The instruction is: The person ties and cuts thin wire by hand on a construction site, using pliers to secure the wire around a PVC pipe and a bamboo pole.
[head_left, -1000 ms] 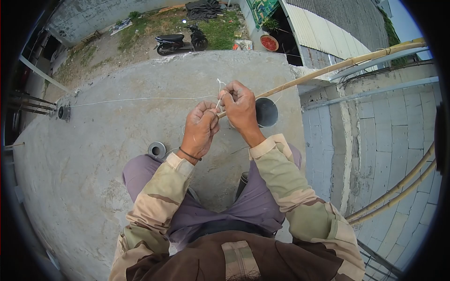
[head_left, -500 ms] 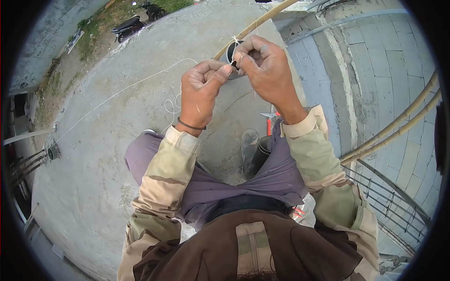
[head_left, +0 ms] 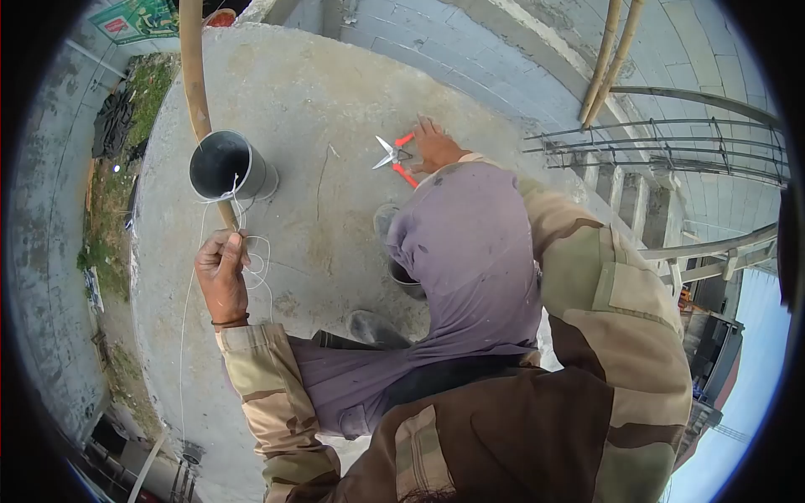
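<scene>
White string (head_left: 260, 260) hangs in loops from my left hand (head_left: 222, 277), whose thumb and fingers pinch it. Just beyond that hand stands a grey pipe (head_left: 264, 178) with a dark hollow inside. A bamboo pole (head_left: 193, 75) meets the pipe's far side and shows again at its near side, with string tied around there. My right hand (head_left: 438, 147) reaches down to the concrete beside red-handled pruning shears (head_left: 394, 155), fingers spread and close to the handles. The shears lie with blades apart. Whether the fingers touch a handle is hard to tell.
The concrete slab (head_left: 310, 101) ends at a block wall (head_left: 419, 50). A rebar cage (head_left: 671, 147) and two bamboo poles (head_left: 610, 63) are at the right. The string runs along the left to a small grey pipe stub (head_left: 193, 453). Boots (head_left: 377, 329) rest on the slab.
My hands have parted: the right let go of the string and moved down to the shears, while the left keeps its pinch. The view has turned, showing the pipe at left.
</scene>
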Demonstrator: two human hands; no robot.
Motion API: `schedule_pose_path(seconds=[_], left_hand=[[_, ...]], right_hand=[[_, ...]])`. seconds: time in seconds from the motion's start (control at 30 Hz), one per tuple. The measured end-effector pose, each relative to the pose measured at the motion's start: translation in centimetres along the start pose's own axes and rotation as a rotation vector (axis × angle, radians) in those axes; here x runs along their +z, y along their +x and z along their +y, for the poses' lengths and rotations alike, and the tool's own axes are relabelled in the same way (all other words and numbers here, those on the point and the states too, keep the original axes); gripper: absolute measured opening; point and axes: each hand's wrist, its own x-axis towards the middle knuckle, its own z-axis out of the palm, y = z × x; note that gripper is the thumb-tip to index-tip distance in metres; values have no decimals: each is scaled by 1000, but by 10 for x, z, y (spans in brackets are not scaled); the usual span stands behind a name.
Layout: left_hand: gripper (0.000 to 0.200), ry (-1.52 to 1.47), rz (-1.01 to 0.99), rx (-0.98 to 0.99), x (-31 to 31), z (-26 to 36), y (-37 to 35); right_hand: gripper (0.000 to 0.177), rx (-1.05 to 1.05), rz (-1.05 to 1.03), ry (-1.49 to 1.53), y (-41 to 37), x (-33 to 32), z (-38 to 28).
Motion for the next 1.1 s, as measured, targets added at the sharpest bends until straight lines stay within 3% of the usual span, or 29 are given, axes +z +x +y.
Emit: schedule_pose_path(seconds=[0.03,0.1,0.17,0.3,0.37,0.53,0.6,0.77,0.8,0.87,0.97,1.1], left_hand=[[26,22,-29,-28,7,-2,4],[22,263,-2,-181,15,-10,3],[20,324,-65,-125,37,-20,7],[20,463,-306,-195,60,-48,17],[20,477,-354,-211,74,-50,14],[21,507,-601,-253,69,-40,6],[21,512,-577,-264,63,-39,5],[21,632,-505,-237,63,-31,-2],[20,662,-482,-248,65,-27,1],[19,685,-464,-227,62,-31,14],[15,699,-558,-294,36,-57,35],[9,371,-508,-503,22,-85,39]], right_hand=[[114,25,-17,34,-11,15,-1],[131,-9,12,-59,-20,40,-11],[136,-41,73,-63,-17,49,-7],[102,-57,-42,-249,3,34,-16],[81,-100,7,-236,3,37,-16],[71,-237,30,-239,-5,56,5],[68,-282,43,-201,-4,58,13],[54,-67,-42,18,-8,30,15],[54,-51,-27,9,-18,31,20],[35,108,133,172,-51,56,38],[30,393,118,380,-152,76,25],[33,607,23,419,-314,122,35]])
